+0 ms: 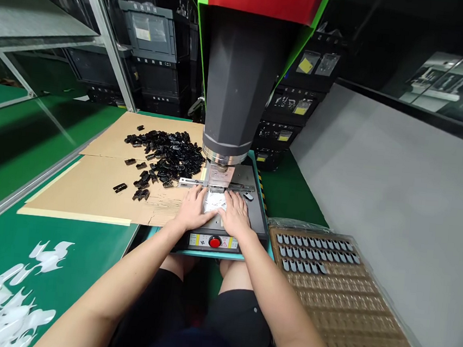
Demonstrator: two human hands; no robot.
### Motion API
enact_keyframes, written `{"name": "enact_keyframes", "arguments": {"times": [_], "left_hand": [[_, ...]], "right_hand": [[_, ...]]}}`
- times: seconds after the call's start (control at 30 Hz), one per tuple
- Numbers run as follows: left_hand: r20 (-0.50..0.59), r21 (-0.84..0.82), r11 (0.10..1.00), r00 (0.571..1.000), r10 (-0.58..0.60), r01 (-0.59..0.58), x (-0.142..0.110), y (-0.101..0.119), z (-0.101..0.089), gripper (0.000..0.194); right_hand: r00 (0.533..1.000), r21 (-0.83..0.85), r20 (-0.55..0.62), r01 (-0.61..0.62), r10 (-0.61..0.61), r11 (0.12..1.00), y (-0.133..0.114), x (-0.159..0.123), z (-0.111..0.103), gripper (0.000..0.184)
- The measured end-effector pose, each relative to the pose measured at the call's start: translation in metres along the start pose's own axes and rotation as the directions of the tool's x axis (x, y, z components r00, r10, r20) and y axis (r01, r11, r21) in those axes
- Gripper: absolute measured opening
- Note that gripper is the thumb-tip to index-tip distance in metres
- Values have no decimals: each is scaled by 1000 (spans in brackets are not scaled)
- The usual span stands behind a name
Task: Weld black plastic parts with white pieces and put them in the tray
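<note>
Under the pressing head (220,175) of a tall machine lies a white piece (214,201), partly covered by my fingers. My left hand (192,209) rests flat along its left side, fingers stretched toward the machine head. On the right side, my right hand (235,212) lies the same way. Both thumbs point inward at the near edge of the white piece and almost meet. A small grey-and-black part (248,196) sits just beyond my right fingers on the machine base (255,219). What lies beneath my palms is hidden.
Left of the machine, small black plastic parts (176,154) are heaped on cardboard (103,183). White cut-out sheets (5,310) lie at lower left. A clear tray (326,297) at right holds rows of grey parts (316,252). A red button (214,241) fronts the base.
</note>
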State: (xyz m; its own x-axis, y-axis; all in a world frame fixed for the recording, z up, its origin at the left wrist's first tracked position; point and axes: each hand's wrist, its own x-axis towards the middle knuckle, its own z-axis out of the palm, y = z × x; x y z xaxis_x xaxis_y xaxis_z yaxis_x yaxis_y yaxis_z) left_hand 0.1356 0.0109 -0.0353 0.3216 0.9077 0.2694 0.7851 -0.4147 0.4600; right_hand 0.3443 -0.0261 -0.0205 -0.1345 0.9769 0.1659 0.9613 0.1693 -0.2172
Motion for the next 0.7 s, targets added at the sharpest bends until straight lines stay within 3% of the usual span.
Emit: {"name": "enact_keyframes", "arguments": {"times": [0.13, 0.4, 0.7], "left_hand": [[-38, -18, 999, 999, 33, -33, 2, -11, -1, 96], [-4, 7, 999, 999, 45, -45, -1, -9, -7, 79], [25, 11, 999, 999, 31, -31, -3, -6, -8, 74]], "right_hand": [[999, -3, -9, -32, 32, 999, -3, 8, 0, 71], [995, 66, -98, 24, -17, 998, 3, 1, 0, 71], [994, 23, -52, 98, -96, 995, 2, -2, 3, 72]]}}
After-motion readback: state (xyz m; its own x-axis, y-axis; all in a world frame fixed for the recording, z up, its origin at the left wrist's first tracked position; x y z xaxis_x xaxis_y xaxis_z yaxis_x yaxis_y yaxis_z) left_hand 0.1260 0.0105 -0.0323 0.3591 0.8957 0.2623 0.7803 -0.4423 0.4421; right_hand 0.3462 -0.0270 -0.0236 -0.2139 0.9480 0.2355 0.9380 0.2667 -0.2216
